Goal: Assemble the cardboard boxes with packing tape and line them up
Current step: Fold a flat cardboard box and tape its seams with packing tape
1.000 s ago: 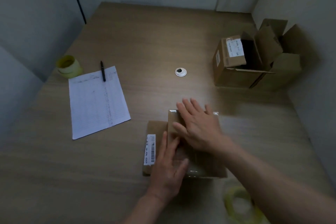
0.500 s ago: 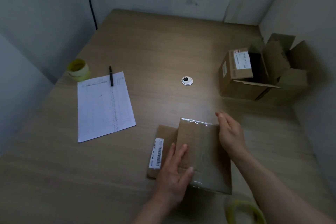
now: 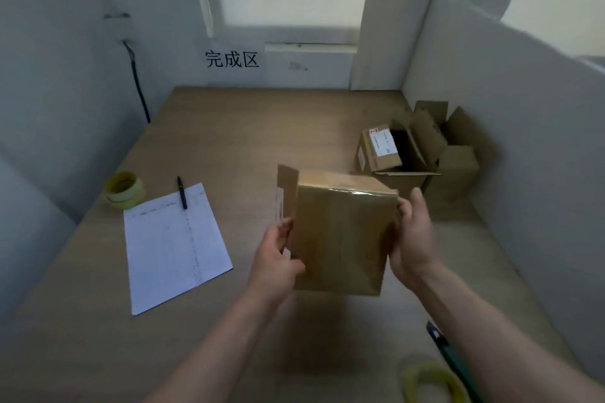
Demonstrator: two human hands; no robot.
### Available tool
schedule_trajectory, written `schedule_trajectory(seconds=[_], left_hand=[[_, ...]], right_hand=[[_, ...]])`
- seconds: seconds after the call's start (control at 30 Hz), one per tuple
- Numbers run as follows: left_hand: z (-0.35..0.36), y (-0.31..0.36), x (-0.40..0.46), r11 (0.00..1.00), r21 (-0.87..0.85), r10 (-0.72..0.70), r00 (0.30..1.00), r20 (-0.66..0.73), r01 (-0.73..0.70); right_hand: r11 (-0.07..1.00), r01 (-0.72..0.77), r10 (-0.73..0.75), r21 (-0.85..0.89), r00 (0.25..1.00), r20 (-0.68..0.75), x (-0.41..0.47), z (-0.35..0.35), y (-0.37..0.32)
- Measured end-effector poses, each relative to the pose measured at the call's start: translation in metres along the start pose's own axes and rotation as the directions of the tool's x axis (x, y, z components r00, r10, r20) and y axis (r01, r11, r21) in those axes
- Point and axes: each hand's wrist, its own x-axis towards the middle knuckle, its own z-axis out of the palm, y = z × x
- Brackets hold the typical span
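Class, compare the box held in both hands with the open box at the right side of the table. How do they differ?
The held box is off the table, gripped by the left hand and right hand; the open box rests on the table. The held box's facing side is taped shut; the open box's flaps stand apart. Both are brown cardboard.

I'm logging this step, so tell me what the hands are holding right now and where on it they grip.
Both hands hold the taped cardboard box above the table: the left hand grips its left edge, the right hand its right edge.
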Motion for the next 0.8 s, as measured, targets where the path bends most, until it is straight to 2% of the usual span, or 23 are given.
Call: schedule_trajectory(seconds=[0.07, 0.13, 0.23, 0.3, 0.4, 0.5, 0.53, 0.57, 0.7, 0.8], left_hand=[[-0.019, 0.03, 0.006, 0.99, -0.142, 0.005, 1.0, 0.021, -0.002], [-0.033, 0.035, 0.009, 0.974, -0.191, -0.112, 0.993, 0.043, 0.118], [-0.034, 0.015, -0.006, 0.96, -0.005, -0.279, 0.958, 0.07, 0.28], [-0.022, -0.001, -0.019, 0.949, 0.049, -0.313, 0.947, 0.076, 0.31], [-0.009, -0.019, -0.016, 0.96, -0.07, -0.272, 0.962, 0.017, 0.272], [0.001, -0.018, 0.008, 0.973, -0.045, -0.229, 0.966, -0.119, 0.226], [0.005, -0.013, 0.018, 0.975, -0.035, -0.221, 0.963, -0.153, 0.218], [0.008, -0.008, 0.028, 0.978, -0.026, -0.21, 0.96, -0.185, 0.209], [0.023, 0.031, 0.084, 0.99, -0.019, -0.14, 0.933, -0.333, 0.141], [0.036, 0.056, 0.145, 0.987, -0.021, -0.156, 0.895, -0.417, 0.162]], right_hand=[[0.983, 0.096, -0.097, 0.155, 0.995, 0.002, -0.002, 0.0, -0.014], [0.991, 0.056, -0.058, 0.12, 0.998, 0.009, -0.008, 0.0, -0.006], [0.974, -0.181, 0.179, -0.14, 0.983, -0.025, -0.018, -0.003, 0.031], [0.912, -0.25, 0.254, -0.325, 0.967, -0.03, -0.022, -0.005, 0.056], [0.807, -0.131, 0.172, -0.576, 0.985, 0.018, -0.021, 0.0, 0.071], [0.548, -0.017, 0.084, -0.836, 0.996, 0.035, -0.004, 0.011, 0.063], [0.487, -0.013, 0.066, -0.873, 0.998, 0.022, 0.006, 0.014, 0.057], [0.471, -0.01, 0.049, -0.882, 0.999, 0.015, 0.018, 0.017, 0.049], [0.63, 0.088, -0.097, -0.771, 0.995, 0.034, 0.076, 0.019, 0.011], [0.633, 0.107, -0.201, -0.766, 0.979, -0.03, 0.128, 0.025, -0.024]])
